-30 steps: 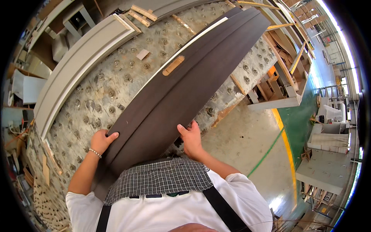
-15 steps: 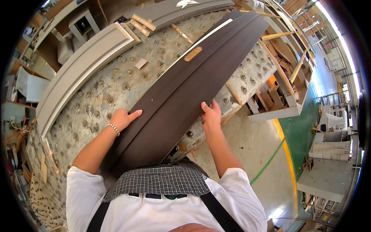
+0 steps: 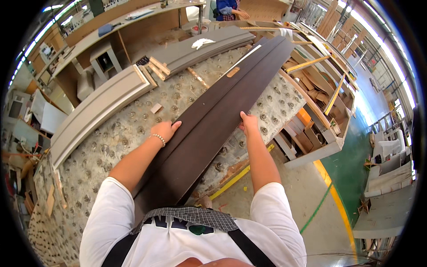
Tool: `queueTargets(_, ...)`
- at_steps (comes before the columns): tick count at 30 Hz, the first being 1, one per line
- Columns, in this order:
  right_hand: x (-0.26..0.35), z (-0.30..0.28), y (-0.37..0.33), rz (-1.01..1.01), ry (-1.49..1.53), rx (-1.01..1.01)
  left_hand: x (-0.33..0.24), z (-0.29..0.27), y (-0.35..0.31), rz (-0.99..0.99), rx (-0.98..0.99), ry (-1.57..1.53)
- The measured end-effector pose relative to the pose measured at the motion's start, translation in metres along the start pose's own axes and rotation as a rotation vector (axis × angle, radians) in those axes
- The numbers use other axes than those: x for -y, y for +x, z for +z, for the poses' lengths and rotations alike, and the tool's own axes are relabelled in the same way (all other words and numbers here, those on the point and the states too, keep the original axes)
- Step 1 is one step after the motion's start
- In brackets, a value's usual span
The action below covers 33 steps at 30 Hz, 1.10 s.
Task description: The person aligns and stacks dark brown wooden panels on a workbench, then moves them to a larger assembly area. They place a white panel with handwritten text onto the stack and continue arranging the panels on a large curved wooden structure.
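A long dark brown panel (image 3: 209, 129), narrowing toward its far end, lies slantwise across the studded grey work table (image 3: 187, 91). Lengthwise along it runs a groove, and a tan rounded slot (image 3: 233, 72) sits near its left edge. My left hand (image 3: 165, 132), with a beaded bracelet at the wrist, holds that left edge, thumb on top. At the right edge, my right hand (image 3: 249, 123) grips with its thumb up and its other fingers partly hidden below. A white strip (image 3: 243, 58) shows beside the panel's far left edge. My body meets the near end.
Grey curved panels (image 3: 98, 115) lie along the table's far left side, near wooden blocks (image 3: 159, 67) and a white cloth (image 3: 203, 43). A small wood piece (image 3: 156, 108) is left of my panel. At right stands a bin of offcuts (image 3: 311, 93). Another person (image 3: 229, 10) is beyond.
The view has tilted up, bringing the far bench and another person into sight. Both hands keep hold of the dark panel's edges and appear farther right in the picture, with my arms more extended.
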State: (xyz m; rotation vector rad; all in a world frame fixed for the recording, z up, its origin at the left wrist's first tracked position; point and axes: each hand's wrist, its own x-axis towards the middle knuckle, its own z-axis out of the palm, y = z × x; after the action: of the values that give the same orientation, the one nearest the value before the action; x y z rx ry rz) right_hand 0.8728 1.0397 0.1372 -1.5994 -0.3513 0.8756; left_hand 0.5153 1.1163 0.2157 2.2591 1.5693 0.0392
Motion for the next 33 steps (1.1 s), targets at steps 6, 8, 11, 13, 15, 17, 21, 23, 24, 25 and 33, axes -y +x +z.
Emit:
queueTargets(6, -0.01, -0.001, -0.049, -0.115, -0.154, 0.022, 0.035, -0.009, -0.065, 0.009, 0.03, 0.0)
queueTargets(8, -0.013, 0.02, -0.104, -0.098, -0.23, 0.071, 0.077, -0.009, -0.096, 0.007, -0.01, -0.05)
queueTargets(11, -0.028, 0.034, -0.179, -0.021, -0.199, 0.155, 0.125, -0.006, -0.143, -0.025, 0.011, 0.017)
queueTargets(13, -0.046, 0.045, -0.218, -0.006, -0.129, 0.185, 0.15, -0.011, -0.179, -0.054, 0.003, -0.003)
queueTargets(15, -0.067, 0.057, -0.243, -0.002, -0.149, 0.177, 0.179, -0.009, -0.21, -0.038, -0.035, 0.002)
queueTargets(17, -0.076, 0.058, -0.254, 0.067, -0.241, 0.329, 0.203, -0.006, -0.228, 0.013, -0.048, 0.0)
queueTargets(21, -0.07, 0.069, -0.313, 0.256, -0.074, 0.321, 0.271, -0.041, -0.282, -0.012, 0.284, -0.17)
queueTargets(23, -0.073, 0.093, -0.369, 0.262, -0.193, 0.339, 0.32, -0.044, -0.337, -0.081, 0.233, -0.216)
queueTargets(24, -0.079, 0.105, -0.393, 0.265, -0.245, 0.349, 0.354, -0.037, -0.37, -0.078, 0.196, -0.308)
queueTargets(25, -0.087, 0.105, -0.4, 0.313, -0.255, 0.458, 0.374, -0.029, -0.388, -0.05, 0.166, -0.402)
queueTargets(33, -0.106, 0.11, -0.403, 0.12, -0.001, 0.389, 0.338, -0.013, -0.38, -0.182, 0.05, -0.198)
